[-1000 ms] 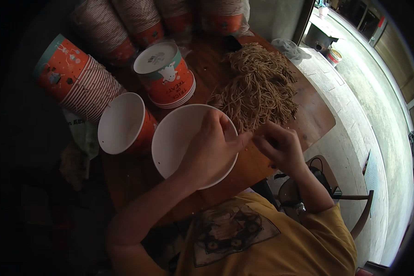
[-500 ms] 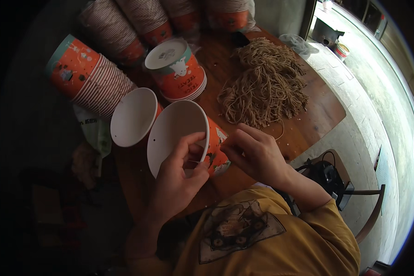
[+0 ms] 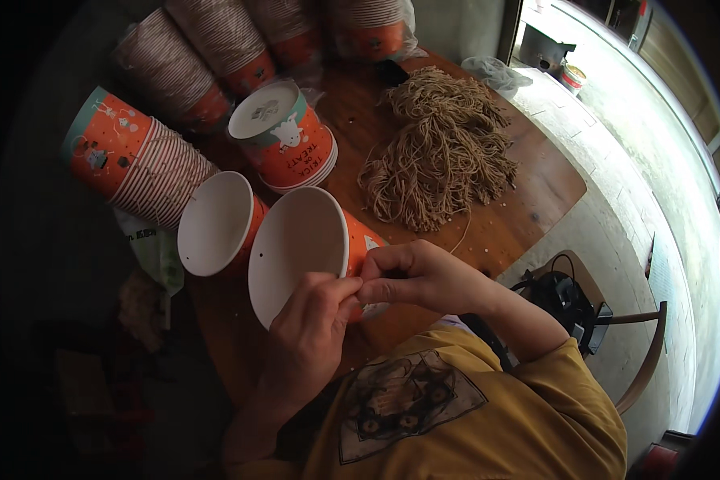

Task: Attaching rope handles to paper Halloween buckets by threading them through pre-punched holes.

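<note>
A paper bucket [image 3: 296, 240], white inside and orange outside with printed figures, lies tilted on the table with its mouth toward the left. A small dark hole shows in its wall. At the near right of its rim my left hand [image 3: 312, 324] is closed, fingertips pinched. My right hand [image 3: 412, 276] is pinched against it, thumb and forefinger meeting the left fingertips. Whatever sits between the fingers is too small and hidden to make out. Beyond the right hand lies a bundle of tan cords [image 3: 448, 152], one loose strand trailing from it.
Another tilted bucket [image 3: 216, 224] lies to the left. Behind stand an upside-down stack [image 3: 284, 136] and a leaning stack of nested buckets [image 3: 136, 160]. Plastic-wrapped stacks [image 3: 216, 48] line the back of the wooden table [image 3: 536, 200]. A chair [image 3: 644, 360] with a black bag is at right.
My left fingers have come out from inside the bucket's rim, and both hands have drawn together into touching pinches. The whole view has shifted slightly.
</note>
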Action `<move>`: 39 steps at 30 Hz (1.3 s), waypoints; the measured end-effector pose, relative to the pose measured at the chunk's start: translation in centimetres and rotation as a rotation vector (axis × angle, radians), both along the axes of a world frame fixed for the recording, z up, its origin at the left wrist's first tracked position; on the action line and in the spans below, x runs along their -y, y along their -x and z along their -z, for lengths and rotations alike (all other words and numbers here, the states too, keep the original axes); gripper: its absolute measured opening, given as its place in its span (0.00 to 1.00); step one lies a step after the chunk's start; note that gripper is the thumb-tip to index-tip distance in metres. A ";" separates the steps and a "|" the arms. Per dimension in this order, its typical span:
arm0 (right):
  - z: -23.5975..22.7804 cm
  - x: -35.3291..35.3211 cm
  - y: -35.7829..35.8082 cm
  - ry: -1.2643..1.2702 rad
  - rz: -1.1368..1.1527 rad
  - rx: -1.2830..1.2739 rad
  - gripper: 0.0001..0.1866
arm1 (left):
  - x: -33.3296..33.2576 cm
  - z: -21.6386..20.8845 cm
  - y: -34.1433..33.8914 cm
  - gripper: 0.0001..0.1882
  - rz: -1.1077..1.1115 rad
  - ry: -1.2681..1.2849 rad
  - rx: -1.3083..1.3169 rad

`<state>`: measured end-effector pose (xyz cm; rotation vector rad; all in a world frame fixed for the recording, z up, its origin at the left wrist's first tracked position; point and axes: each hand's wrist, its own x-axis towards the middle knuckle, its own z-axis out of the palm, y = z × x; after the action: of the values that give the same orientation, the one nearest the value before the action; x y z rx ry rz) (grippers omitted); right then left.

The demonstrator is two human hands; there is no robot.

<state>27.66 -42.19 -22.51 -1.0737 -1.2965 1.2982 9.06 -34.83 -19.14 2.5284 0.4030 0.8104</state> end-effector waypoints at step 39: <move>0.3 0.3 3.0 -0.539 0.637 0.642 0.07 | 0.1 -0.2 0.5 0.15 -0.021 0.649 0.033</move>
<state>24.71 -42.52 -22.76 -1.3880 -1.4606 0.0984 8.52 -34.96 -18.91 1.9071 0.5743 0.6004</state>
